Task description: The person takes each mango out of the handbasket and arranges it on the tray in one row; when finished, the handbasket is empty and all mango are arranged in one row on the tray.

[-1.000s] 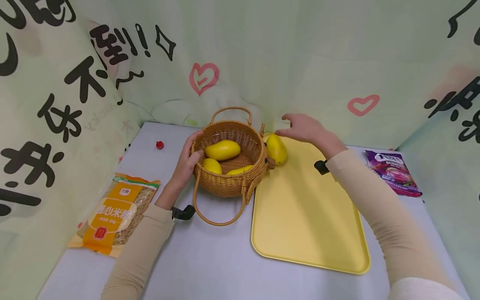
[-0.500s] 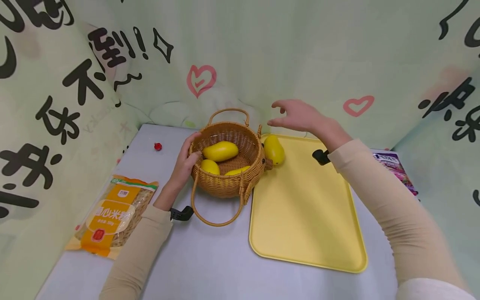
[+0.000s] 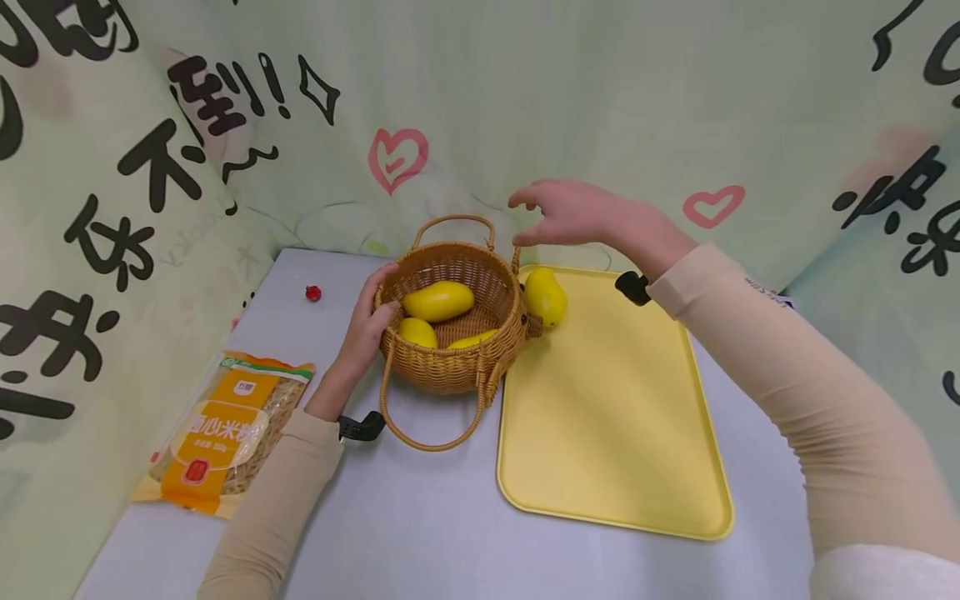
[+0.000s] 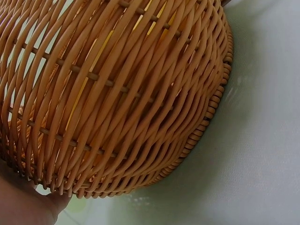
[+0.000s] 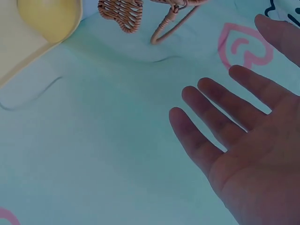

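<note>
A round wicker basket (image 3: 442, 371) stands on the table with two looped handles, one raised at the back and one hanging down in front. Three yellow mangoes (image 3: 438, 301) show inside it. My left hand (image 3: 367, 321) grips its left rim; the left wrist view is filled by the woven wall (image 4: 136, 93), with part of the hand (image 4: 28, 201) at the lower corner. Another mango (image 3: 545, 297) lies on the yellow tray (image 3: 607, 433), close against the basket's right side. My right hand (image 3: 570, 215) hovers behind the basket's right rim, its fingers (image 5: 220, 117) spread and holding nothing.
A bag of dry food (image 3: 225, 433) in orange packaging lies at the left. Behind it is a small red object (image 3: 313, 293). My right sleeve (image 3: 780, 392) mostly covers a purple packet (image 3: 783, 300). Printed curtains (image 3: 600, 108) enclose the table's back and sides.
My right hand has risen and moved left, away from the mango on the tray toward the basket's back right. The left hand keeps its grip on the rim. The view has shifted slightly.
</note>
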A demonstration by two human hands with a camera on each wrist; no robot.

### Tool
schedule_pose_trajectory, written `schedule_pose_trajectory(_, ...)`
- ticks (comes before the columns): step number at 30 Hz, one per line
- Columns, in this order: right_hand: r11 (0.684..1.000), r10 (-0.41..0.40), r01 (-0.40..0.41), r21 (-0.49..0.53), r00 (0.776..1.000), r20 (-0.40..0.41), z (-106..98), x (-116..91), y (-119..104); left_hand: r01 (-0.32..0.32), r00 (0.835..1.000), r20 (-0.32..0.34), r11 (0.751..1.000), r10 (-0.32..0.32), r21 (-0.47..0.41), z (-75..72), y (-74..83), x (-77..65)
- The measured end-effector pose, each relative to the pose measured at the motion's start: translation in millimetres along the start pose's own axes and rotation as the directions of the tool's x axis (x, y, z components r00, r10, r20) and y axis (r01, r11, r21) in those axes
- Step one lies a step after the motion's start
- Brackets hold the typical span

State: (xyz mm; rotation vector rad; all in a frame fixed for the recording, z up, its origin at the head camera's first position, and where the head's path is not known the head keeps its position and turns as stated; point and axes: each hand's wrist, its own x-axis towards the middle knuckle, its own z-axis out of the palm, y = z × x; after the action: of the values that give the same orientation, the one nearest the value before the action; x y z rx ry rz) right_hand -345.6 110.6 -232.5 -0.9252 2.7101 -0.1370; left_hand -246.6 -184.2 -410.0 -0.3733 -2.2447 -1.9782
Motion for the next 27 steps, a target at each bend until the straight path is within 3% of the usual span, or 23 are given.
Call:
schedule_pose_trajectory(7, 0.997, -0.046, 0.052, -0.057, 0.995, 0.088, -7, 13, -27, -0.004, 1.000, -0.003, 1.000, 0.004, 0.004, -1.0, 2.8, -0.8)
schedule_pose_trajectory(14, 0.970, -0.137, 0.170, -0.176, 0.972, 0.189, 7, 28, -55, -0.015, 1.000, -0.002, 1.000, 0.015, 0.019, -0.4, 2.6, -1.2)
schedule_pose_trajectory(20, 0.965, -0.196, 0.237, -0.115, 0.937, 0.289, 31, 46, -74, -0.009, 1.000, -0.013, 1.000, 0.009, 0.007, -1.3, -0.6, -0.6)
schedule_pose_trajectory(27, 0.967, -0.176, 0.232, -0.102, 0.906, 0.385, 40, 62, -95, -0.018, 1.000, -0.014, 1.000, 0.018, 0.005, -2.0, 0.1, -0.4)
